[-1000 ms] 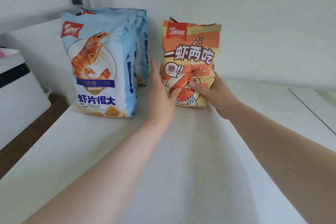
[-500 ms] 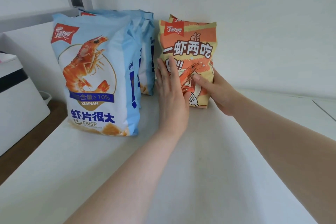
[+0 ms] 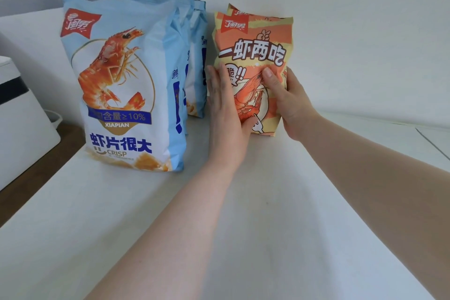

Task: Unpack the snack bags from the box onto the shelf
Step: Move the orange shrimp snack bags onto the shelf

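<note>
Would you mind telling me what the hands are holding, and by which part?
The orange plastic shrimp-snack bag: the right hand grips its lower right edge, thumb on the front; the left hand presses flat against its left side.

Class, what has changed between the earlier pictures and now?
The right hand slid up the side of the orange bag, thumb now mid-front, gripping it. The left hand turned flat against its left front. That bag and the blue bags stay upright on the shelf.

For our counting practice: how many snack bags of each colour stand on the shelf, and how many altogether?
Blue bags: 3, as far as the overlap shows
Orange bags: 2, one behind the other
Total: 5
</note>
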Demonstrator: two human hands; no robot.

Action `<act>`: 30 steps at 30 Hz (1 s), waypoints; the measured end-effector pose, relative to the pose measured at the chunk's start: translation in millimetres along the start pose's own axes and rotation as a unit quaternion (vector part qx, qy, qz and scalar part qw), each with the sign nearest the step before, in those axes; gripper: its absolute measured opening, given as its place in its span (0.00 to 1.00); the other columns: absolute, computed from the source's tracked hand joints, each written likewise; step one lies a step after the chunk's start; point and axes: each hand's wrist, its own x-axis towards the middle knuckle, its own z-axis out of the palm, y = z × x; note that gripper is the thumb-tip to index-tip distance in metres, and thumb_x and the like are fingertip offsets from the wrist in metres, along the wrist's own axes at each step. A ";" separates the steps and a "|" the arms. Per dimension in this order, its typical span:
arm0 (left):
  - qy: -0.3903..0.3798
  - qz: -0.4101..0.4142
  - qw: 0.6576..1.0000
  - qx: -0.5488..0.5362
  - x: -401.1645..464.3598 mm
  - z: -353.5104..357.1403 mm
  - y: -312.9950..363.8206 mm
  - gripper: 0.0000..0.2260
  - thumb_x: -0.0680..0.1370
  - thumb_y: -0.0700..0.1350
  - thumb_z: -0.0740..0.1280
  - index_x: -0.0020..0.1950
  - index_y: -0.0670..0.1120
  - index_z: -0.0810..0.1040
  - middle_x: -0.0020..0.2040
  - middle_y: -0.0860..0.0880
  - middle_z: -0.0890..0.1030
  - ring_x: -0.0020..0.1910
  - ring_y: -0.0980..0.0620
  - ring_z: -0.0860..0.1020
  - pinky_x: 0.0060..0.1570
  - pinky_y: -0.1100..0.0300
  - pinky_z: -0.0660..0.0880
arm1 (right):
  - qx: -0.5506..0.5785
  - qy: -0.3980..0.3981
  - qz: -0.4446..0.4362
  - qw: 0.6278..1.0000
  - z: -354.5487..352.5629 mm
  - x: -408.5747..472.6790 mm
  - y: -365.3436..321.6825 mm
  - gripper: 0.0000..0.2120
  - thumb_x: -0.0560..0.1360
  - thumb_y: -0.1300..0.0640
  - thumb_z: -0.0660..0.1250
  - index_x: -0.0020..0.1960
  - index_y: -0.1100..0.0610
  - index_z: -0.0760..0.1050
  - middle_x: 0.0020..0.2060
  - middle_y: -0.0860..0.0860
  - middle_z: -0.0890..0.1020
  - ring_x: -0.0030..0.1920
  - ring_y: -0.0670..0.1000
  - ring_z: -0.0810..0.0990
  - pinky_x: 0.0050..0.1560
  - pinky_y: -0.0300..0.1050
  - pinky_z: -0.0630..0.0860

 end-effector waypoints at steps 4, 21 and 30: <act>-0.005 -0.001 1.000 0.000 -0.7 -0.8 -0.5 0.50 0.70 0.36 0.74 0.79 0.47 0.41 0.79 0.46 0.39 0.78 0.51 0.39 0.77 0.47 0.47 | -0.003 0.005 0.003 1.000 -0.5 3.8 -14.1 0.27 0.73 0.43 0.72 0.68 0.49 0.70 0.55 0.48 0.85 0.52 0.50 0.85 0.52 0.49 0.82; 0.004 -0.012 1.000 0.002 -5.2 -5.7 6.5 0.49 0.70 0.38 0.75 0.79 0.48 0.42 0.79 0.44 0.39 0.78 0.50 0.41 0.76 0.52 0.50 | -0.056 0.047 0.028 0.997 -3.5 -9.7 -20.8 0.34 0.71 0.41 0.74 0.72 0.49 0.68 0.58 0.48 0.83 0.52 0.47 0.85 0.54 0.47 0.81; -0.033 -0.023 0.991 0.130 -66.2 -38.0 52.8 0.35 0.73 0.42 0.71 0.77 0.46 0.59 0.72 0.44 0.68 0.71 0.44 0.65 0.70 0.51 0.63 | -0.227 0.096 0.067 0.967 -41.3 -112.2 -24.3 0.31 0.72 0.44 0.73 0.72 0.50 0.70 0.65 0.50 0.76 0.66 0.48 0.73 0.61 0.43 0.70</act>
